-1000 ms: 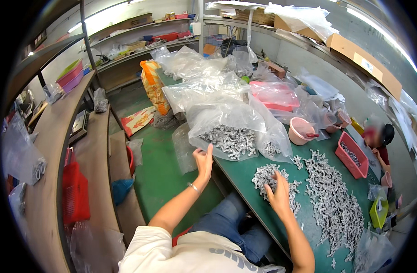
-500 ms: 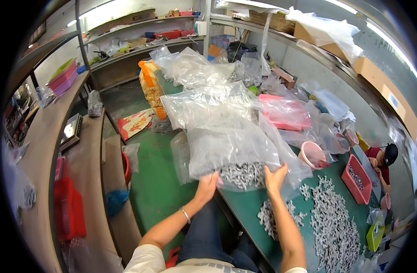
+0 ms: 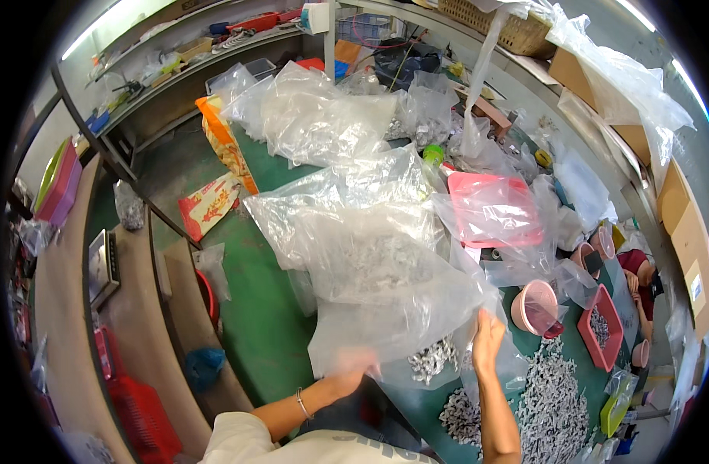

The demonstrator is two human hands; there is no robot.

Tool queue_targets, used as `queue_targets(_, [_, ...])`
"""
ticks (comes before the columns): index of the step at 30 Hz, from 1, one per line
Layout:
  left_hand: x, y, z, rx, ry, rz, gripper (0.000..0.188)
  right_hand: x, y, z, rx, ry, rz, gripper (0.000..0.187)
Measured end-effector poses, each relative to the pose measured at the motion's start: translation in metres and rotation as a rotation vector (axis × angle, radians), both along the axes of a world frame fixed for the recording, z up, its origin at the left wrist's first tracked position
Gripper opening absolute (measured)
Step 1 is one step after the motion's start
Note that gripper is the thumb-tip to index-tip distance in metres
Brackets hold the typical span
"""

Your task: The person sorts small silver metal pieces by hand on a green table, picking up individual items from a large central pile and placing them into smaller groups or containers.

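A large clear plastic bag point(image 3: 378, 267) lies in front of me across the green table. Small grey parts point(image 3: 433, 360) show through and beside its near right part. My left hand point(image 3: 354, 374) is closed at the bag's near left edge, its fingers blurred and partly behind the plastic. At the near right edge, my right hand point(image 3: 488, 338) grips the bag in a closed fist. Beneath my right forearm sits a small heap of loose grey parts point(image 3: 460, 417), and a wider pile point(image 3: 554, 402) spreads to its right.
More filled clear bags point(image 3: 323, 116) crowd the far table. To the right are a pink tray point(image 3: 495, 210), a pink bucket point(image 3: 535, 307) and a pink basket of parts point(image 3: 600, 329). Another person point(image 3: 640, 286) sits at the far right. Wooden shelves point(image 3: 138, 309) line my left.
My left hand has moved down and the right hand slightly right, both with the bag. The bag's near edge now covers more of the grey parts. My view has shifted.
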State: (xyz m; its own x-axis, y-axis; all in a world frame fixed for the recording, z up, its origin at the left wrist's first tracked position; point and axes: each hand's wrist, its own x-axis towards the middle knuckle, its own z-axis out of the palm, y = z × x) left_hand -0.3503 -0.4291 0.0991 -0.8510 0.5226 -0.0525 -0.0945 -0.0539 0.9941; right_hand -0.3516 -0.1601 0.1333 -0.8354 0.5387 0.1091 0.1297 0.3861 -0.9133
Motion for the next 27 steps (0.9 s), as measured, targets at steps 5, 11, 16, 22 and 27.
queue_targets(5, [-0.075,-0.004,0.07,0.18,0.014,0.128,0.042,-0.086,0.007,0.052,-0.071,0.155,-0.097,0.033])
queue_targets(11, [-0.154,-0.02,0.162,0.401,0.107,0.194,0.049,-0.175,0.016,0.137,-0.274,0.351,-0.126,0.029])
queue_targets(16, [-0.169,-0.024,0.177,0.42,0.08,0.181,0.05,-0.2,0.01,0.143,-0.091,0.137,0.048,0.031])
queue_targets(22, [-0.144,-0.036,0.154,0.253,-0.044,-0.04,0.044,-0.173,0.021,0.109,-0.138,0.089,0.035,0.036])
queue_targets(27, [-0.1,-0.04,0.132,0.023,-0.199,-0.302,0.038,-0.111,0.037,0.092,-0.029,-0.13,0.02,0.038])
